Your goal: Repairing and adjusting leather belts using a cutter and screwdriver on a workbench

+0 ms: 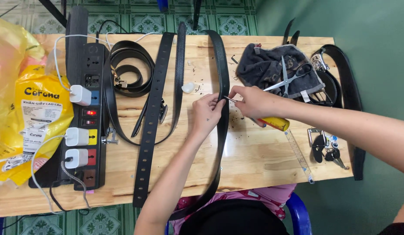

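A long black leather belt (222, 69) lies across the wooden table (254, 156), running from the far edge down past the near edge. My left hand (206, 114) pinches the belt near its middle. My right hand (254, 103) grips a tool with a yellow and red handle (273, 123); its metal tip touches the belt right beside my left fingers.
More black belts (152, 117) lie to the left, next to a black power strip (89, 117) with white chargers and a yellow plastic bag (34, 117). Scissors (289, 78) rest on a dark cloth (265, 67). A clear ruler (299, 156) and keys (328, 150) lie at right.
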